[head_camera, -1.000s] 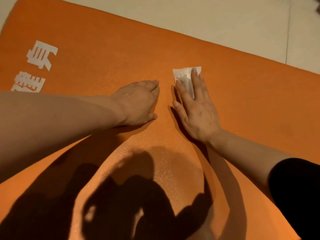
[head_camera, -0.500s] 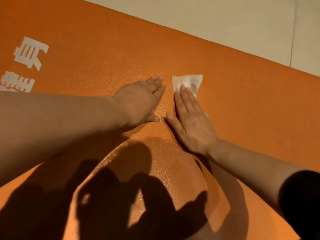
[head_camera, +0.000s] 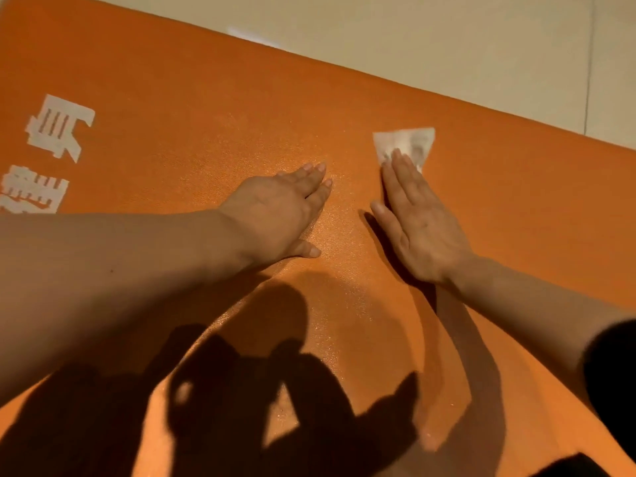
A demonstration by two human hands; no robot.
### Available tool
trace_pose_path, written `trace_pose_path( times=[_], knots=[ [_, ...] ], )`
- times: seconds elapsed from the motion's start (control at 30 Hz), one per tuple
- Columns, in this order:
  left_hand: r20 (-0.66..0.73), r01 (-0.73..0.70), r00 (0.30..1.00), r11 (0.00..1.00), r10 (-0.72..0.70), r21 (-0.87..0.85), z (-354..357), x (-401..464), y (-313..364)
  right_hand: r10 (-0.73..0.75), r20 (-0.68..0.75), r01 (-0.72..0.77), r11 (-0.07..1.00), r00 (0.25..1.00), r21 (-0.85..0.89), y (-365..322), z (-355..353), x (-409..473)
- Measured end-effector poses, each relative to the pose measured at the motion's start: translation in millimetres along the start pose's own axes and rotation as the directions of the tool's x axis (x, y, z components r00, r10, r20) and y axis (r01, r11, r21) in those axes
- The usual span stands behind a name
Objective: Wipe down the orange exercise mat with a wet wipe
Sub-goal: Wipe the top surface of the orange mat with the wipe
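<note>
- Right hand [head_camera: 418, 223] flat, fingers straight, pressing wet wipe [head_camera: 406, 143] at your 1 o'clock on orange mat [head_camera: 213, 108].
- Left hand [head_camera: 280, 210] flat, bracing mat.
- Wipe looks thin, limp, bunches easily: keep your palm pressure spread.

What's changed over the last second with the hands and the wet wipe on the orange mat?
The right hand has slid the wet wipe to the right, widening the gap to the left hand. More of the wipe now shows beyond the fingertips. Nothing was picked up or let go. Both hands stay flat, fingers straight, on the orange exercise mat, the left one bracing in much the same spot.
</note>
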State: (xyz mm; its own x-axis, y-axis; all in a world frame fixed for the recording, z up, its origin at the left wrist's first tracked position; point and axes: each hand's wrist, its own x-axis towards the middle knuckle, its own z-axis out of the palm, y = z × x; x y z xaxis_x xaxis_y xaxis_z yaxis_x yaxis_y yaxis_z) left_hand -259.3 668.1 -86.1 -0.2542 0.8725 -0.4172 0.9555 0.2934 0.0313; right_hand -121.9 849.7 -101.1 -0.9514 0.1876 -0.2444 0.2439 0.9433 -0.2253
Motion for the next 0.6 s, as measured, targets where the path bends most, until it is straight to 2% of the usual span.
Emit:
trace_pose_path(
  times=[0.13, 0.3, 0.4, 0.53, 0.6],
  knots=[
    [0.010, 0.011, 1.000, 1.000, -0.011, -0.005, -1.0, 0.2, 0.3, 0.074, -0.008, -0.074, 0.995, 0.997, 0.065, -20.2, 5.0, -1.4],
    [-0.026, -0.001, 1.000, 0.999, 0.002, 0.035, -12.0, 1.2, 2.1, -0.056, 0.030, 0.052, 0.991, 0.998, 0.126, -39.7, -8.1, 75.8],
    [-0.076, -0.010, 0.997, 0.999, 0.013, 0.050, -14.0, 1.8, -0.7, -0.053, 0.083, 0.042, 0.991, 0.995, 0.124, -43.2, -19.0, 114.5],
    [-0.200, 0.040, 0.978, 0.994, -0.059, -0.097, -15.2, 1.8, -5.4, -0.032, 0.111, 0.021, 0.995, 0.993, 0.093, -41.4, -27.8, 129.2],
    [-0.205, 0.062, 0.974, 0.987, -0.093, -0.151, -16.8, 5.1, -5.3, -0.025, 0.105, 0.018, 0.997, 0.994, 0.069, -36.2, -29.6, 127.6]
  ],
)
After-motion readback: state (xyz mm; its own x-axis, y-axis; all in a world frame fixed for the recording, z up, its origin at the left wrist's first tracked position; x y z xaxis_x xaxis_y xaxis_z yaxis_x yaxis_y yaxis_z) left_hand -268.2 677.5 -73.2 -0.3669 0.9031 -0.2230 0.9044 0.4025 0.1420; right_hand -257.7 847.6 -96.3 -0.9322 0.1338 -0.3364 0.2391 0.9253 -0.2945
